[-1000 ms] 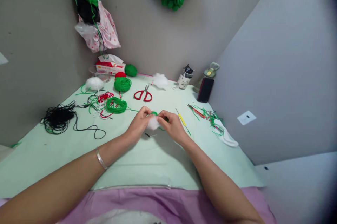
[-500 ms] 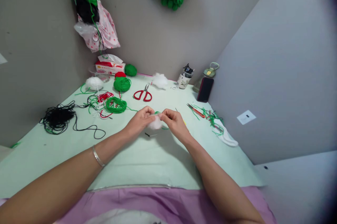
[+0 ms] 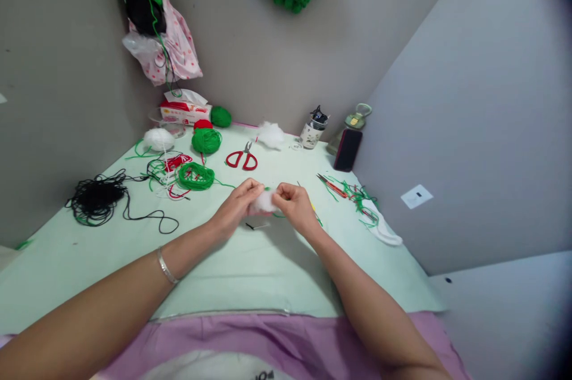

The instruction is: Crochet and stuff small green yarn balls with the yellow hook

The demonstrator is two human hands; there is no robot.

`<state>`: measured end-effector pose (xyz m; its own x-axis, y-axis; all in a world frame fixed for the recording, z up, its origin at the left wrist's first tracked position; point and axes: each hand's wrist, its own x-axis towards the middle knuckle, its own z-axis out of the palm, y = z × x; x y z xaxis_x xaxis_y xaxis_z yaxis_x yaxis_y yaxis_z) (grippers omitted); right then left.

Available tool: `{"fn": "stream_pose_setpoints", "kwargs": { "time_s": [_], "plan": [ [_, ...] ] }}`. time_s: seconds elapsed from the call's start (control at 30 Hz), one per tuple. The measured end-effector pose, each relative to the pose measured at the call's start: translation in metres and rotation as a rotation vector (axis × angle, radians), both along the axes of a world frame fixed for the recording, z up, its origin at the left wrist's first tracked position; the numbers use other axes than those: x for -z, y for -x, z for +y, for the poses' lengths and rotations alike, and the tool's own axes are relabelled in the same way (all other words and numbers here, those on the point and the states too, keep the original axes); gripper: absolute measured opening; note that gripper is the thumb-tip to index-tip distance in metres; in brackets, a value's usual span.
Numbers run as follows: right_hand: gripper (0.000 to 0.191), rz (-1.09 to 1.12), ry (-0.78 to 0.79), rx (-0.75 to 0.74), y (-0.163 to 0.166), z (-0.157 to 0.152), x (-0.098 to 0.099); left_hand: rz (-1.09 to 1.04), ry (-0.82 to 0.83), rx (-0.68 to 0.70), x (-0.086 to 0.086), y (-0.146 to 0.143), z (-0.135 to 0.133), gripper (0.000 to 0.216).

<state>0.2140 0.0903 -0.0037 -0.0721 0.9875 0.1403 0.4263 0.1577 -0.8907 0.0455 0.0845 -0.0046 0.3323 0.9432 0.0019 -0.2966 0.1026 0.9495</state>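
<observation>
Over the middle of the table, my left hand (image 3: 239,204) is closed around one side of a tuft of white stuffing (image 3: 264,201). My right hand (image 3: 292,204) pinches the other side of it between thumb and fingers. A bit of green shows behind the tuft, mostly hidden by my fingers. From there a green strand runs left to a loose coil of green yarn (image 3: 195,176). Just below my hands lies a small dark, thin piece (image 3: 251,226) on the table. Beside my right hand, a thin yellow-green tool (image 3: 316,214) is partly covered.
Red-handled snips (image 3: 242,159) lie behind my hands, near more white stuffing (image 3: 270,136). Black yarn (image 3: 98,198) spreads at left. At right are orange-handled tweezers (image 3: 333,186), green yarn scraps (image 3: 361,196) and a leaning phone (image 3: 348,150). A tissue box (image 3: 185,113) stands against the wall.
The white tuft appears more spread out between my hands, and my right hand's fingers have curled more over its edge. The view has shifted slightly.
</observation>
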Motion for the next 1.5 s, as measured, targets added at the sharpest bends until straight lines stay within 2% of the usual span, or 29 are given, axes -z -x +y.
{"fn": "stream_pose_setpoints", "kwargs": {
  "time_s": [0.13, 0.4, 0.53, 0.73, 0.87, 1.0, 1.1, 1.2, 1.37, 1.5],
  "plan": [
    [0.019, 0.040, 0.025, -0.002, -0.005, 0.006, 0.000, 0.041, -0.025, 0.001, 0.003, 0.002, 0.005, 0.034],
    [0.020, 0.051, 0.082, -0.183, 0.004, -0.012, -0.016, 0.157, -0.135, -0.181, 0.016, -0.001, 0.014, 0.027],
    [0.027, 0.047, 0.074, -0.180, 0.010, -0.015, -0.017, 0.173, -0.195, -0.265, 0.015, -0.003, 0.013, 0.026],
    [0.023, 0.005, 0.020, -0.027, 0.010, -0.007, -0.005, 0.148, -0.155, -0.138, 0.010, -0.002, 0.006, 0.024],
    [0.024, -0.041, -0.018, 0.026, 0.007, -0.009, -0.004, 0.141, -0.129, -0.069, 0.008, 0.003, 0.006, 0.030],
    [0.023, -0.037, 0.013, -0.081, 0.004, -0.012, -0.012, 0.146, -0.133, -0.032, 0.009, 0.006, 0.011, 0.029],
    [0.019, -0.040, 0.034, -0.188, 0.005, -0.015, -0.016, 0.154, -0.151, -0.113, 0.011, 0.005, 0.015, 0.027],
    [0.014, -0.069, 0.014, -0.219, 0.009, -0.018, -0.017, 0.169, -0.148, -0.209, 0.013, 0.002, 0.016, 0.027],
    [0.016, -0.097, -0.041, -0.069, 0.009, -0.013, -0.008, 0.147, -0.088, -0.118, 0.007, -0.001, 0.006, 0.020],
    [0.018, -0.064, -0.022, 0.008, 0.003, -0.003, -0.002, 0.089, -0.116, -0.076, 0.001, -0.001, 0.000, 0.030]
  ]
}}
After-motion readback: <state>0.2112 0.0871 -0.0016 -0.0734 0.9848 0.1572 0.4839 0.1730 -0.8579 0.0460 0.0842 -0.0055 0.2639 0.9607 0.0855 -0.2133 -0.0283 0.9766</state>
